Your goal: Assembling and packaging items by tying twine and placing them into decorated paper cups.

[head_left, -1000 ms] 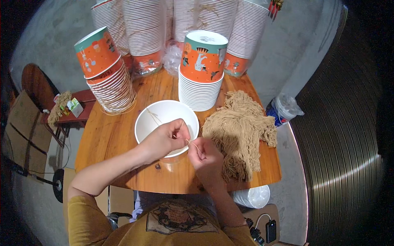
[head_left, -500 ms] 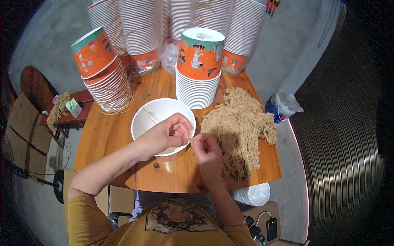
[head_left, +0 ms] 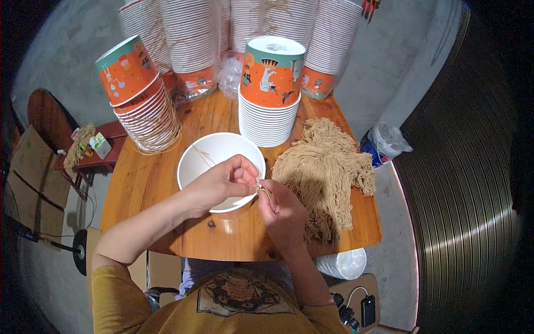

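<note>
Head view shows your left hand [head_left: 231, 181] and right hand [head_left: 281, 209] nearly touching at the fingertips, both pinched on a thin tan strand [head_left: 266, 192] at the right rim of the white bowl [head_left: 192, 173]. The strand could slip, since you have only fingertip contact on something so fine, and a small loop bulging by your right fingers could tangle or pull out if you tug unevenly. Your left wrist could also nudge the bowl, as it passes directly over it, and the loose ends [head_left: 204, 156] lying inside could snag on your left hand. Your left forearm slants in from the lower left across the tabletop [head_left: 222, 239], fingers curled; your right forearm rises more steeply from below, its hand beside the tan yarn bundle [head_left: 328, 172], thumb and forefinger pressed together.
</note>
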A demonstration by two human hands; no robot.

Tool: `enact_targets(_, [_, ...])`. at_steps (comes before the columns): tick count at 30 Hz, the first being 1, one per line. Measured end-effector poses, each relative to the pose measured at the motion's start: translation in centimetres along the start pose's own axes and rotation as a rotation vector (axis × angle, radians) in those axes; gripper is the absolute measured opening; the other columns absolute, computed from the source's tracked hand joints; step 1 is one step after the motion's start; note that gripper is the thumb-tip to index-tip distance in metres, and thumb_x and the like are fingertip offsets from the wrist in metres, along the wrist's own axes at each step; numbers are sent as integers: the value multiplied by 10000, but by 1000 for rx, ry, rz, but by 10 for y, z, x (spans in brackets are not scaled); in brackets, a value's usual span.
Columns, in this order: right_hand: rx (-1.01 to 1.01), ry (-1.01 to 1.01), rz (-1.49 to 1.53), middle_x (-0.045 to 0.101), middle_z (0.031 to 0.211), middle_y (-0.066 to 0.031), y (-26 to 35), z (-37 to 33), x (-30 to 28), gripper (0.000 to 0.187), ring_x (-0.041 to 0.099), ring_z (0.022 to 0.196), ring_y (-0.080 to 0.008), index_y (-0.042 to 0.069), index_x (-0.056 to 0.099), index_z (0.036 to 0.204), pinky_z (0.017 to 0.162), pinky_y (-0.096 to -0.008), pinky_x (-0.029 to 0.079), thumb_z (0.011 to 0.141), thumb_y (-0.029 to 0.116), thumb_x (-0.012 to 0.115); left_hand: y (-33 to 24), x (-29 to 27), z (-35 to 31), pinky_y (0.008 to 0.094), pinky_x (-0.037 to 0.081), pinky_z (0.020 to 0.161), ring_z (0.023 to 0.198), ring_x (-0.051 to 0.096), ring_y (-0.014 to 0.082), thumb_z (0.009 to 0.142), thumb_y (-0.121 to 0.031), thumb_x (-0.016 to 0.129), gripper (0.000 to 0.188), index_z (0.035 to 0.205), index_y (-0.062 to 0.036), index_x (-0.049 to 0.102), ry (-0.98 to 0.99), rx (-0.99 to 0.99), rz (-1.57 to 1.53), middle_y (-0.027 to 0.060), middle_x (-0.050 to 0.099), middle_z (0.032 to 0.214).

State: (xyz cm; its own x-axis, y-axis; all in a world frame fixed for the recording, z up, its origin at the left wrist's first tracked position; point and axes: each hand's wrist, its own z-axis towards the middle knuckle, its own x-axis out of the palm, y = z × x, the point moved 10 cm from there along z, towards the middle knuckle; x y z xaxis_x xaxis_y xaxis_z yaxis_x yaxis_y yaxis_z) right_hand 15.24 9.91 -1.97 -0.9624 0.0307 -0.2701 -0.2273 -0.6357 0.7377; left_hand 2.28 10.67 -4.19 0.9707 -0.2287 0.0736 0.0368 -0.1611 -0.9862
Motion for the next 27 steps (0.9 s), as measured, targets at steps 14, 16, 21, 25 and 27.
enact_targets(14, [11, 51, -49, 583, 677, -48, -6, 0, 2, 102, 519, 575, -104, 58, 653, 915, 535, -242, 416, 816, 41, 637, -7, 3, -1, 194, 432, 788, 828, 502, 51, 862, -28, 610, 231, 1045, -53, 471, -2, 101, 152, -23, 514, 874])
enact_targets(16, [-2, 42, -47, 561, 656, -39, -5, 0, 2, 97, 501, 559, -99, 63, 643, 909, 523, -243, 409, 815, 41, 637, -8, 3, -2, 195, 430, 780, 817, 493, 50, 868, -32, 607, 230, 1050, -50, 469, -10, 102, 192, -25, 508, 871])
enact_targets(21, [34, 36, -28, 470, 593, -4, -9, -2, 4, 97, 434, 517, -76, 74, 602, 888, 491, -239, 378, 811, 25, 636, -16, 8, -6, 202, 425, 726, 782, 478, 59, 872, -24, 571, 213, 1060, -30, 471, -19, 154, 391, -14, 498, 849])
enact_targets(25, [28, 16, 5, 417, 577, 13, -11, -4, 4, 108, 400, 513, -60, 68, 582, 878, 483, -229, 360, 807, 7, 636, -19, 8, -8, 206, 422, 718, 771, 472, 58, 880, -35, 560, 229, 1088, -31, 465, -20, 142, 443, -17, 495, 840])
enact_targets(27, [46, 24, 21, 415, 576, 17, -13, -4, 5, 108, 399, 516, -56, 66, 583, 876, 483, -227, 357, 806, 3, 636, -17, 6, -9, 233, 435, 725, 764, 499, 94, 880, -51, 551, 218, 1082, -23, 474, -29, 145, 462, 9, 505, 824])
